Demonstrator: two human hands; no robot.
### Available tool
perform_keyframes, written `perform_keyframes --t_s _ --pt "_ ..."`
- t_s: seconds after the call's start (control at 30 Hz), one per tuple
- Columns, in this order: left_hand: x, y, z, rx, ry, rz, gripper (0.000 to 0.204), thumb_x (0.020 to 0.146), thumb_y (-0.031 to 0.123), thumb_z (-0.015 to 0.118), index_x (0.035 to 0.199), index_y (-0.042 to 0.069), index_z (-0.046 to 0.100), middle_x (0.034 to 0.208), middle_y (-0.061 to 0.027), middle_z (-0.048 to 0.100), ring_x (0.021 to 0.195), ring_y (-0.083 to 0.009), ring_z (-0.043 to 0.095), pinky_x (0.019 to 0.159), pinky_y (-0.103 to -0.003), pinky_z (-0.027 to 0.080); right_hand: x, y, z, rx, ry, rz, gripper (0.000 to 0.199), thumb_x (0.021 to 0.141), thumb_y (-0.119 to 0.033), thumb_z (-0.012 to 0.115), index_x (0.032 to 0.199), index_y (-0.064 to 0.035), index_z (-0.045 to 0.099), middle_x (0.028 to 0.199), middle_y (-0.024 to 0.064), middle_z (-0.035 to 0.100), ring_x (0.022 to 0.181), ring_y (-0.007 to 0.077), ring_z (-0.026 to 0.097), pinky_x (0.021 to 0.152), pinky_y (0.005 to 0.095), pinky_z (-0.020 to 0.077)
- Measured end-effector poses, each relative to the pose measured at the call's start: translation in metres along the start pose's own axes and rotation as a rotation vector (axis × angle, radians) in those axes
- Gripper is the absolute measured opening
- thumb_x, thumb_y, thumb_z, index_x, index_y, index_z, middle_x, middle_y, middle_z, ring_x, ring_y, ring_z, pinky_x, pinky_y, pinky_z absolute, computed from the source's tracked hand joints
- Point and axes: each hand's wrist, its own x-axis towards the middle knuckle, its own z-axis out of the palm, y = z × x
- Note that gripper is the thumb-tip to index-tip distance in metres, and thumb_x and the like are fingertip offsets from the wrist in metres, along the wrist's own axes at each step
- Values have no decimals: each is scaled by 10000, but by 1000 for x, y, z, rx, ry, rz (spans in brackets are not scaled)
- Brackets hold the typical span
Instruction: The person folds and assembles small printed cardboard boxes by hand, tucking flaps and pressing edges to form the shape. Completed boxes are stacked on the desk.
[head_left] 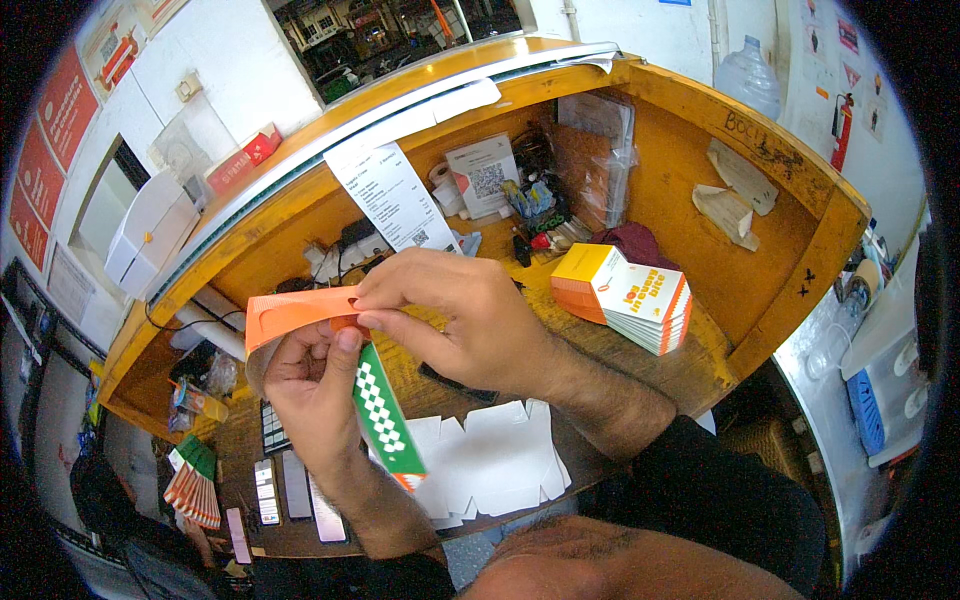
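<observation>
An orange and green cardboard carton (381, 420) is held up over the desk, partly folded, its green panel with white diamonds hanging down. My left hand (315, 395) grips it from below, thumb upward. Fingers and thumb of my right hand (460, 315) pinch the right end of its orange edge. Under my forearms lies a stack of flat white card blanks (490, 455) with notched edges. To the right stands a stack of nested yellow, white and orange cartons (640, 300). The carton's inside is mostly hidden by my left hand.
Several phones (266, 492) and a fanned stack of green and orange cartons (194, 490) are at the lower left. A long paper receipt (390, 195) hangs from the wooden counter's ledge. Behind are a code card (480, 175) and a pen holder (535, 205).
</observation>
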Motion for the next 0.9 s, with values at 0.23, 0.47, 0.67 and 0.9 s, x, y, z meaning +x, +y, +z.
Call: perform_keyframes --t_s 0.23,0.47,0.67,0.9 --pt "0 6 13 -26 15 3 215 1015 139 843 1121 -27 758 1065 -97 811 947 -131 734 906 -286 576 1 -3 0 91 32 80 101 995 -96 811 1019 -1 786 1022 115 698 1014 232 706 907 356 549" --pt "-1 6 12 -31 12 22 204 1003 107 851 1115 -30 750 1040 -118 822 932 -142 763 891 -287 596 2 -1 0 172 17 102 97 1008 -99 799 1019 -5 776 1014 111 702 996 219 696 906 351 541" --pt "-1 8 13 15 34 1 178 1002 78 843 1105 -29 745 1039 -126 823 925 -146 768 882 -285 598 2 -3 -2 146 9 83 93 1012 -92 784 1012 -1 766 986 106 705 971 218 693 886 356 534" --pt "-6 1 7 -64 -30 34 179 1038 94 796 1171 -16 747 1126 -94 794 991 -137 722 937 -283 561 0 -8 2 105 46 73 82 994 -83 790 1004 -4 770 979 112 713 941 233 703 859 360 539"
